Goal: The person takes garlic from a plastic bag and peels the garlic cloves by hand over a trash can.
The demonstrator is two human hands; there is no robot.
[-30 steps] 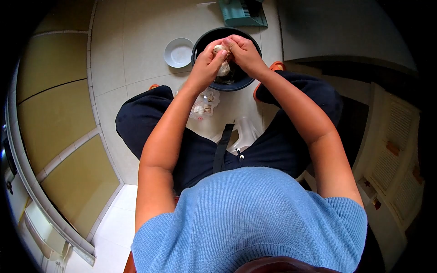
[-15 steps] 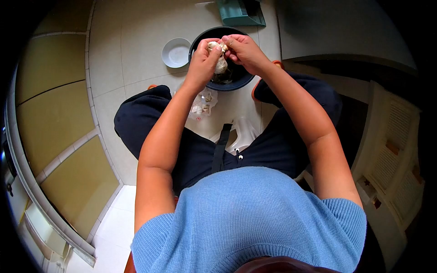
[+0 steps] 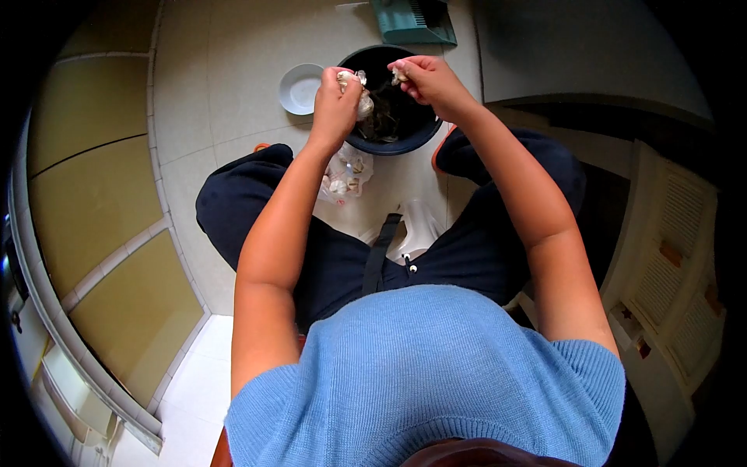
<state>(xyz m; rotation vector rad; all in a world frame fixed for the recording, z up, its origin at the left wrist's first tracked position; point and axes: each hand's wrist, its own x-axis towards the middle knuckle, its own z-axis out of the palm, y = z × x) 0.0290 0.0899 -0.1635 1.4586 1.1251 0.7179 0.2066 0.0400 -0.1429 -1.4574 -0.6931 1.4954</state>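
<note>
My left hand (image 3: 335, 105) is closed around a garlic bulb (image 3: 362, 101), whose pale papery skin shows past the fingers. Between the thumb and fingertips of my right hand (image 3: 433, 84) is a small piece of garlic (image 3: 399, 75); whether it is a clove or peeled skin I cannot tell. Both hands are over a dark round bin (image 3: 420, 145), apart from each other. Inside the bin lies dark, crumpled material, partly hidden by the left hand.
A white bowl (image 3: 299, 89) sits on the tiled floor left of the bin. Nearer my left leg is a clear plastic bag (image 3: 348, 175) with more garlic in it. A teal dustpan (image 3: 416, 27) lies beyond the bin, and a dark panel (image 3: 576, 54) stands at the right.
My hands have drawn apart: the left moved slightly left with the garlic bulb, the right moved right with a small piece of garlic. The bin has shifted a little to the right.
</note>
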